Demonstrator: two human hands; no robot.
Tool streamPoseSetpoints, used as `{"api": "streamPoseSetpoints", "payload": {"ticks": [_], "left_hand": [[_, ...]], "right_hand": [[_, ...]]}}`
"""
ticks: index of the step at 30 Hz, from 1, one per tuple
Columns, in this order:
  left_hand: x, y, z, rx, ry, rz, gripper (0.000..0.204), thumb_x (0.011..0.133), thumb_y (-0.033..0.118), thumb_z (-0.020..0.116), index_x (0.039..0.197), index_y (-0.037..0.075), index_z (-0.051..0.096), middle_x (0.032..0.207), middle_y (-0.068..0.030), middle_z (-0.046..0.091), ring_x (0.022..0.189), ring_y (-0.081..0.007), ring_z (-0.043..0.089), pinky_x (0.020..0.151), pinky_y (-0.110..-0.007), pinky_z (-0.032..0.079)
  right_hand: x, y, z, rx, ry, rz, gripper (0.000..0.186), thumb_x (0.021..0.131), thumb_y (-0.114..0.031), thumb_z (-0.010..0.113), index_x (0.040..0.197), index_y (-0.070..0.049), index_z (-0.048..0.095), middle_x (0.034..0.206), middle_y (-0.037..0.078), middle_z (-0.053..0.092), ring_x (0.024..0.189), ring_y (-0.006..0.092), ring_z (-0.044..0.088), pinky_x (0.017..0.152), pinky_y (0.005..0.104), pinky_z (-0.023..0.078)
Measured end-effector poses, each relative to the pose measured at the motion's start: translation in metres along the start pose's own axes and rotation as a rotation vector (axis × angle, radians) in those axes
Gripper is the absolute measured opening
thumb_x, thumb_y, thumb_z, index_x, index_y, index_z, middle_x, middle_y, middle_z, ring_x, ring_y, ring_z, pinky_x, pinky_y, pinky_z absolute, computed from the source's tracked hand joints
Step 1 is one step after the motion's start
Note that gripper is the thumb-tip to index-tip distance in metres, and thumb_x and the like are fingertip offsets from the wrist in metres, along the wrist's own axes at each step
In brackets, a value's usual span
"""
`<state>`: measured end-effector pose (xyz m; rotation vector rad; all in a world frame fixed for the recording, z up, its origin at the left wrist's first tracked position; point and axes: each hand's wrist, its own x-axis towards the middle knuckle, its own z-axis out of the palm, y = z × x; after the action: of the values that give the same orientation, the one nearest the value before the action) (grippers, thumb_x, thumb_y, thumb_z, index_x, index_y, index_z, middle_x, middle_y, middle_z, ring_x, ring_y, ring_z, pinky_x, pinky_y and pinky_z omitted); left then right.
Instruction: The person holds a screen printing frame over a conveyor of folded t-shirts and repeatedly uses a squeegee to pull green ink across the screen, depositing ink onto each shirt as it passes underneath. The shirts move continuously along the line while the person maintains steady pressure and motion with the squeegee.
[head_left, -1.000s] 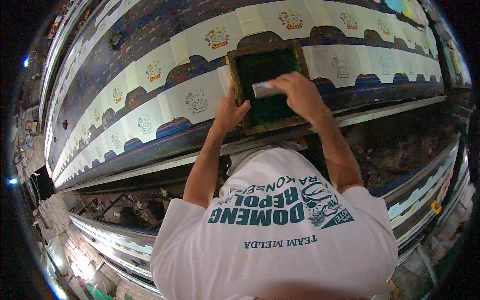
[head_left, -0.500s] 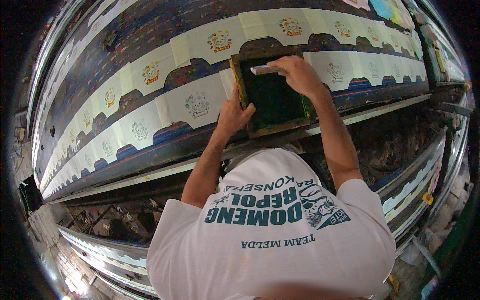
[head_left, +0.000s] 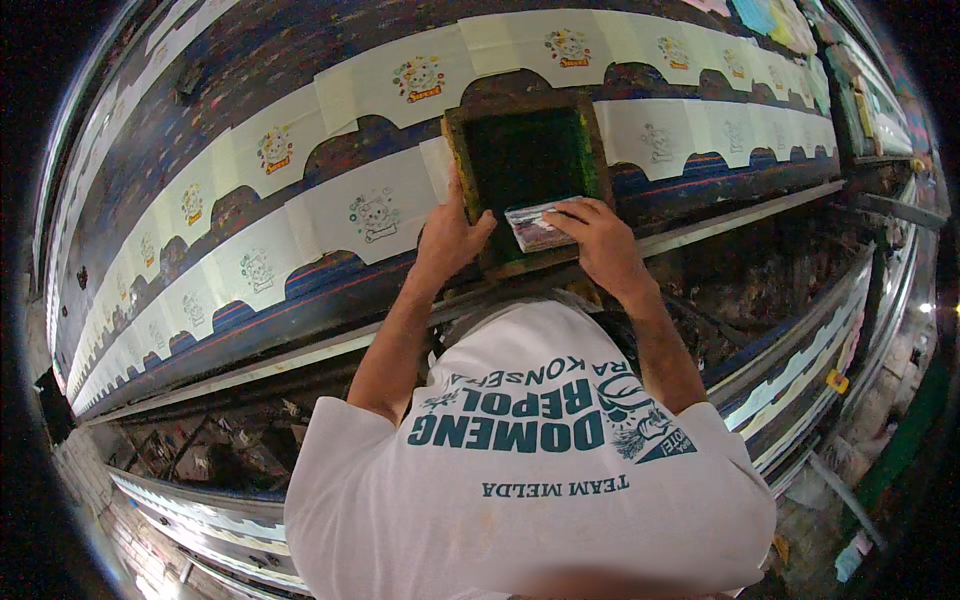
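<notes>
A small wooden screen frame (head_left: 596, 150) with dark green ink on its mesh sits over the nearer row of white cut-out fabric pieces (head_left: 645, 140). My left hand (head_left: 454, 237) grips the frame's left side, thumb toward the inside edge. My right hand (head_left: 600, 243) holds a pale, ink-streaked squeegee (head_left: 530, 230) low inside the frame, against the mesh near its near edge. Line prints of an animal figure (head_left: 370, 216) show on pieces to the left and, fainter, to the right. The farther row carries coloured prints (head_left: 418, 78); what lies under the screen is hidden.
The long, ink-spattered table (head_left: 250, 70) bends away to both sides, with a pale rail (head_left: 700, 226) along its near edge. Pink, blue and yellow fabric pieces (head_left: 760, 15) lie at the far right. Another table (head_left: 190, 505) with white pieces stands below, behind me.
The squeegee in my right hand moved up toward the frame's far end, then down to its near end, now lying flatter. My left hand stays on the frame's left side.
</notes>
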<state>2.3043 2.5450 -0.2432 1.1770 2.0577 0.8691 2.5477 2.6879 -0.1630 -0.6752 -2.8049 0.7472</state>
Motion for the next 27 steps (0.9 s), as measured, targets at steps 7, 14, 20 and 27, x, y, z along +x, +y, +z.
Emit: {"api": "streamPoseSetpoints", "payload": {"ticks": [7, 14, 20, 27], "left_hand": [[-0.001, 0.001, -0.005, 0.02, 0.008, 0.043, 0.108, 0.095, 0.026, 0.075, 0.174, -0.002, 0.007, 0.091, -0.0296, 0.077, 0.077, -0.0487, 0.076, 0.072, -0.055, 0.061], [0.018, 0.068, 0.034, 0.009, -0.02, -0.04, 0.109, 0.093, 0.022, 0.076, 0.174, -0.001, 0.007, 0.086, -0.0244, 0.078, 0.069, -0.0426, 0.075, 0.066, -0.051, 0.06], [0.067, 0.126, 0.119, 0.019, -0.002, 0.024, 0.109, 0.093, 0.021, 0.076, 0.174, 0.001, 0.007, 0.09, -0.0254, 0.078, 0.071, -0.0429, 0.076, 0.068, -0.051, 0.062], [0.097, 0.142, 0.177, -0.024, -0.047, -0.038, 0.102, 0.094, 0.018, 0.075, 0.174, 0.004, 0.013, 0.109, -0.0252, 0.08, 0.073, -0.0373, 0.078, 0.069, -0.047, 0.064]], "right_hand": [[-0.002, 0.014, -0.001, 0.028, 0.006, -0.053, 0.055, 0.082, 0.005, 0.068, 0.133, -0.013, 0.076, 0.133, 0.01, 0.073, 0.128, 0.0343, 0.066, 0.111, 0.0454, 0.056], [-0.023, 0.069, -0.042, 0.057, 0.056, -0.034, 0.058, 0.082, 0.013, 0.067, 0.132, -0.014, 0.079, 0.134, 0.01, 0.074, 0.128, 0.0341, 0.066, 0.109, 0.0457, 0.057], [-0.052, 0.166, -0.089, 0.038, 0.081, -0.029, 0.054, 0.084, 0.009, 0.068, 0.131, -0.014, 0.079, 0.134, 0.009, 0.073, 0.128, 0.0336, 0.066, 0.109, 0.0453, 0.058], [-0.073, 0.229, -0.101, 0.036, 0.047, -0.051, 0.059, 0.082, 0.01, 0.072, 0.137, -0.012, 0.075, 0.137, 0.011, 0.071, 0.13, 0.0349, 0.064, 0.11, 0.0463, 0.056]]}}
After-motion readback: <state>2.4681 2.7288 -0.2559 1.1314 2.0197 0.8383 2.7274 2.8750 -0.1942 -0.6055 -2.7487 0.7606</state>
